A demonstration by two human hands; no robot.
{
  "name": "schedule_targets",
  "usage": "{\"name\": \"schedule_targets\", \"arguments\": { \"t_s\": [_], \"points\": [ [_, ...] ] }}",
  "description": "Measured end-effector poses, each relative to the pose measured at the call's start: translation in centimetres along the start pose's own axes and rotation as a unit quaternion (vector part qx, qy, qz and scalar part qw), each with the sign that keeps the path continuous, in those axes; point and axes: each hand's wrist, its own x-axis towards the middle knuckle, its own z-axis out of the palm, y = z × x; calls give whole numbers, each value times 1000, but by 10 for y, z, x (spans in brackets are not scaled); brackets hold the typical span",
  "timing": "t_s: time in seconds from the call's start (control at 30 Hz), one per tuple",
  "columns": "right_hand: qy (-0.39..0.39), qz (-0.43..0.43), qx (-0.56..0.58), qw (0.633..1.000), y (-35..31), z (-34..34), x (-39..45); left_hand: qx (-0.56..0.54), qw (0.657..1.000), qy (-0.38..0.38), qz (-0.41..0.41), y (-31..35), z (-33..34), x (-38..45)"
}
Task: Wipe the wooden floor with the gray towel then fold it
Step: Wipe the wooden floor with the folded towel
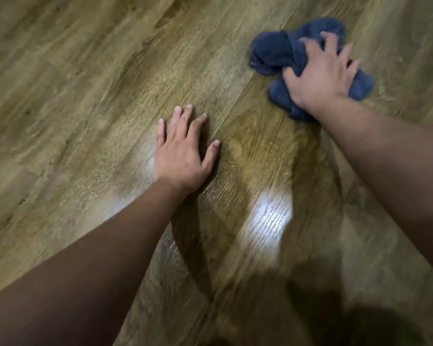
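I see the gray towel (280,52) lying bunched in a crumpled heap on the wooden floor (85,83), at the far right of the scene. My view shows the right hand (320,76) on top of it, palm down, with the fingers spread and curled into the cloth, the thumb digging into a fold on the left side of the heap. The hand is slightly blurred, so I cannot tell how tightly it grips. Part of the towel shows to the left of the hand, and a smaller part pokes out on its right and near sides.

The left hand (183,156) rests flat on the floor near the middle of the scene, well apart from the towel. Its fingers are straight and a little spread, the thumb angled out to the right, holding nothing.

Both forearms are bare and reach in from the near edge. A bright patch of reflected light (268,221) sits on the planks between the two arms, with dark shadows nearer to me.
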Motion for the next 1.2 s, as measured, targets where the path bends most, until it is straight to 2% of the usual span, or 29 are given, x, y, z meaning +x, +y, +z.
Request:
{"name": "schedule_targets", "arguments": {
  "t_s": [0.1, 0.23, 0.3, 0.37, 0.43, 0.47, 0.53, 0.63, 0.73, 0.8, 0.87, 0.93, 1.0, 1.1, 1.2],
  "points": [
    [-4, 54, -11, 998, -12, 1, 6, -1, 1000, 0, 3, 0, -1, 1],
    [-22, 50, -26, 998, -20, -6, -8, -37, 999, -15, 0, 0, -9, 2],
    [-25, 42, -30, 998, -31, -8, -28, -101, 994, -38, -9, -2, -15, 5],
    [-29, 20, -34, 999, -46, -9, -59, -233, 971, -48, -33, -7, -27, 8],
    [-35, -7, -33, 999, -60, -12, -93, -344, 935, 29, -76, -15, -40, 0],
    [-40, -21, -30, 999, -69, -14, -110, -348, 928, 84, -107, -21, -45, -10],
    [-55, -60, -29, 996, -88, -15, -144, -275, 936, 144, -165, -41, -49, -36],
    [-79, -161, -34, 983, -125, -19, -206, -167, 952, 154, -204, -79, -57, -82],
    [-112, -275, 13, 955, -158, -23, -273, -109, 945, 157, -267, -115, -65, -104],
    [-142, -369, 24, 918, -174, -22, -316, -81, 936, 142, -312, -133, -69, -108],
    [-163, -471, 8, 867, -183, -20, -343, -75, 933, 125, -330, -145, -71, -108],
    [-177, -535, 4, 826, -185, -19, -340, -73, 942, 112, -307, -153, -72, -104],
    [-181, -560, 7, 808, -184, -17, -319, -54, 952, 114, -280, -161, -71, -100],
    [-162, -549, 4, 820, -188, -9, -271, -41, 939, 152, -305, -174, -69, -103],
    [-130, -469, -21, 873, -203, 5, -206, -48, 940, 140, -308, -173, -60, -115]
  ]
}}
